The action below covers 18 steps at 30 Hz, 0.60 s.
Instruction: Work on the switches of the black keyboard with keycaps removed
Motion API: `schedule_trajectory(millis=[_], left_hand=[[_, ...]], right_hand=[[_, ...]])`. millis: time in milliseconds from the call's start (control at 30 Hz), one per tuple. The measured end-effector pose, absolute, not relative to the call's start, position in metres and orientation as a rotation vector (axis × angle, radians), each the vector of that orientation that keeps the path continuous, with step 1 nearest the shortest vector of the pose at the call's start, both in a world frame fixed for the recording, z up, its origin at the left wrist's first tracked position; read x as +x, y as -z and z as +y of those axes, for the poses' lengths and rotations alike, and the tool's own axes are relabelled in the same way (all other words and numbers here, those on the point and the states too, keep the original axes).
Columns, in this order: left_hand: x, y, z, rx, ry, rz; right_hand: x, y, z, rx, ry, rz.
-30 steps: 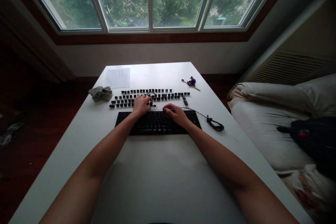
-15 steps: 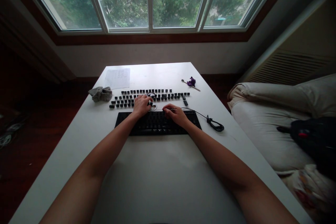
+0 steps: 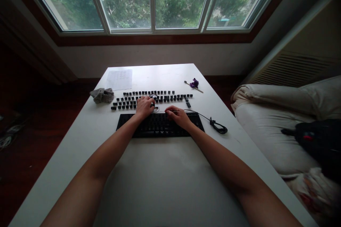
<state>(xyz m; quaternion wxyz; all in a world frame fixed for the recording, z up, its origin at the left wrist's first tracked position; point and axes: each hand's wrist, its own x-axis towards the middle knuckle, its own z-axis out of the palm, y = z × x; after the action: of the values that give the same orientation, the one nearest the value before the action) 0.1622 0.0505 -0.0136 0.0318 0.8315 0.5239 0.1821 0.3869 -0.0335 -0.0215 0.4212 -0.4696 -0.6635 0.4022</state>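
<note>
One keyboard [image 3: 156,125] under right hand [image 3: 178,115], table edges [image 3: 59,148] well apart

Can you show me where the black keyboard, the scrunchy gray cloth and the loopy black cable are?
Black keyboard [image 3: 160,126]: head view, on its keys between the two arms.
Gray cloth [image 3: 102,95]: head view, on its crumpled middle.
Black cable [image 3: 212,121]: head view, on the gathered part of its bundle.

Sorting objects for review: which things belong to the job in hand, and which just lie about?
In the work, apparently:
keyboard, under the right hand
loose black keycaps, by the left hand

Apparently lying about:
grey cloth
paper sheet
purple item and stick
dark item on sofa
</note>
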Motion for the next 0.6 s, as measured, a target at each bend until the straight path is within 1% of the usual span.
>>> schedule_trajectory(millis=[267, 600], left_hand=[[0.158, 0.006, 0.033, 2.597, -0.610, 1.571], [0.134, 0.010, -0.010, 2.563, -0.558, 1.393]], right_hand=[[0.387, 0.021, -0.034, -1.161, -1.019, -1.656], [0.387, 0.023, -0.033, -1.181, -1.026, -1.635]])
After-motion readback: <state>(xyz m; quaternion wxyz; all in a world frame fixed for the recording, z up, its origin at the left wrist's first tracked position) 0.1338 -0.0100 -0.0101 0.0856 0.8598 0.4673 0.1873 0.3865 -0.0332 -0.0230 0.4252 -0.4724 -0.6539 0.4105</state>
